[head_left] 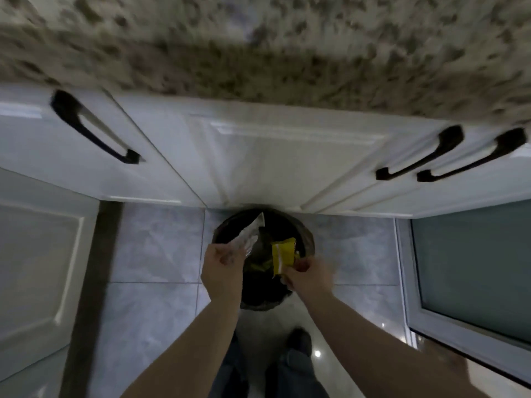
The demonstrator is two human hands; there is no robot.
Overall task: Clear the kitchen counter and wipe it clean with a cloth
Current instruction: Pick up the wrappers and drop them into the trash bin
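Over the bin (304,234), left fingers (227,258) pinch a clear wrapper (248,235), right fingers (301,265) a yellow packet (283,254).

Dim, bluish indoor light. Heavy motion blur on speckled countertop (287,44) at top of frame. Wide-angle bending at edges. Small glare spots on floor tiles (317,353) lower right.

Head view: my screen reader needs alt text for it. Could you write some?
Over a black bin on the tiled floor, the left hand holds a clear wrapper and the right hand a yellow packet. White cupboards and a speckled counter lie beyond.
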